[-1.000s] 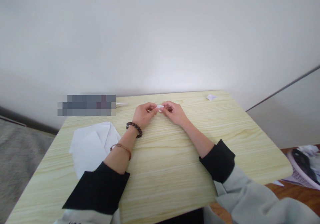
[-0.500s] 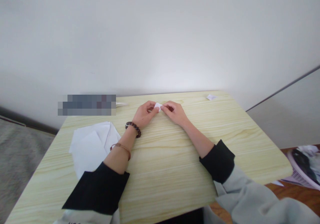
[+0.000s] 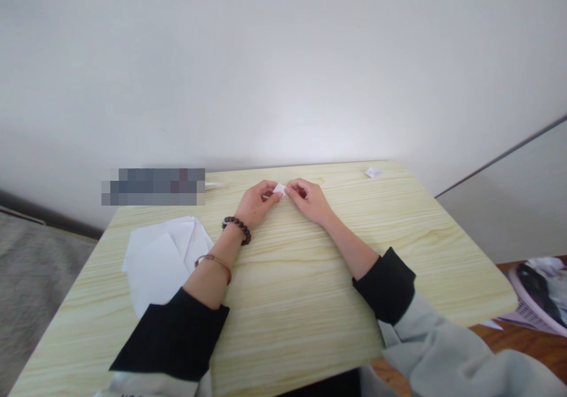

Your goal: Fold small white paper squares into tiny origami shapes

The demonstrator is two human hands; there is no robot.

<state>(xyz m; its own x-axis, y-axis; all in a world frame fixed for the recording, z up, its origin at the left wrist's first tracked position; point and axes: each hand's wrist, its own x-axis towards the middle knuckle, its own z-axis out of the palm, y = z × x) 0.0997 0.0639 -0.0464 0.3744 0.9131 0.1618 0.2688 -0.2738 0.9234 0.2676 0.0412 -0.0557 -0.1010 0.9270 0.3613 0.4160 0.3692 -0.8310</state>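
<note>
Both my hands meet near the far middle of a pale wooden table [image 3: 287, 290]. Between them sits a small folded white paper piece [image 3: 279, 189]. My left hand [image 3: 258, 202], with a dark bead bracelet and a thin cord on the wrist, pinches the piece's left side with curled fingers. From the right, my right hand [image 3: 309, 199] pinches its other side. Both forearms rest on the tabletop.
A loose stack of white paper sheets [image 3: 163, 255] lies at the left of the table. A small folded white paper [image 3: 373, 172] sits at the far right corner. A lilac basket [image 3: 538, 299] stands on the floor at right. A wall rises just behind the table.
The small paper piece has shifted slightly up and left between my fingertips. My hands stay in nearly the same spot.
</note>
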